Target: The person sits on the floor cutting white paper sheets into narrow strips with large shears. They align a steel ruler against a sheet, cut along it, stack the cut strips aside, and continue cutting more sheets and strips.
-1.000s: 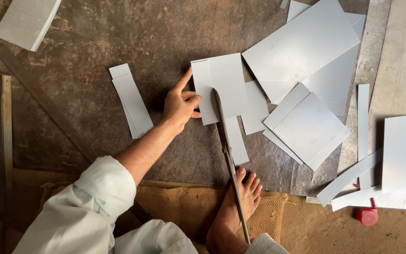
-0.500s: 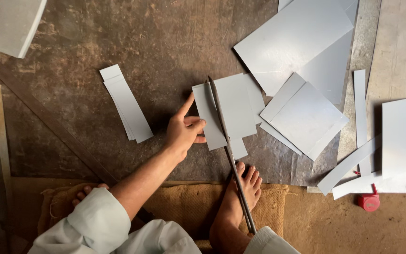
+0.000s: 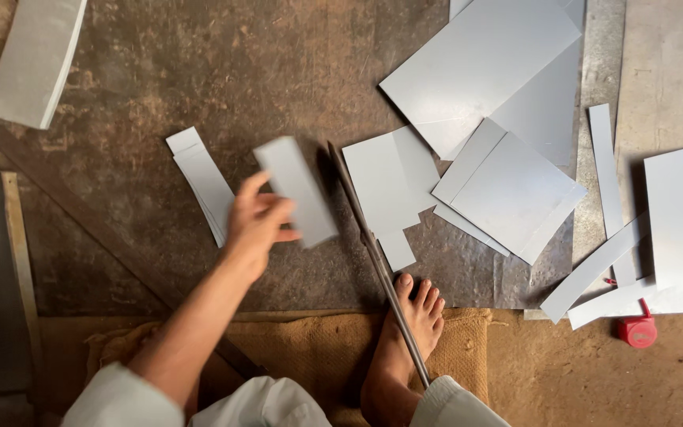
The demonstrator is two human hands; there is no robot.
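While the left hand [image 3: 258, 221] sits a little left of centre, its fingers are closed narrowly on a grey sheet-metal strip [image 3: 294, 190], thumb beneath and fingertips on top, so the strip is lifted off the floor and blurred; the right hand is out of view, so its fingers cannot be told.

At 10 o'clock a long pale offcut [image 3: 33, 63] lies alone; a dark flat bar [image 3: 81, 213] runs diagonally below it; just left of the hand, at 9 o'clock, a small pile of strips [image 3: 203, 186] lies on the brown floor. Right of the hand a long steel rod [image 3: 369, 245] slants toward 6 o'clock, where a bare foot [image 3: 409, 316] rests beside it on burlap sacking [image 3: 318, 348]; a notched sheet [image 3: 393, 178] touches the rod's right side.

Judging by this, a few strips are cut and stacked, while far more stock is uncut: square sheets [image 3: 507, 186] at 3 o'clock, a large sheet [image 3: 480, 67] at 1 o'clock, narrow trimmings [image 3: 606, 174] beyond.

No package, label or sign shows; only a small red object [image 3: 638, 332] at 4 o'clock.
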